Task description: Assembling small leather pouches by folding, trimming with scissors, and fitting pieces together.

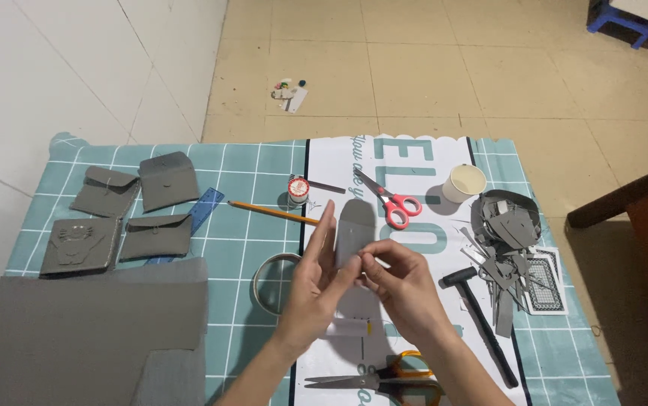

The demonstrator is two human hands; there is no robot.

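Observation:
A small grey felt piece (354, 229) with a rounded top is held upright over the table's middle. My left hand (316, 278) supports it from the left, fingers stretched up along its edge. My right hand (399, 282) pinches its lower right edge with fingertips. Below the hands lies a white thread spool (348, 328). A roll of clear tape (267, 282) sits just left of my left hand.
Several grey felt pouches (125, 210) lie far left, above a large grey felt sheet (91, 331). Red-handled scissors (388, 201), a pencil (267, 212), a blue ruler (202, 212), a paper cup (464, 183), a scrap pile (504, 229), a hammer (482, 319) and orange-handled scissors (384, 376) surround the hands.

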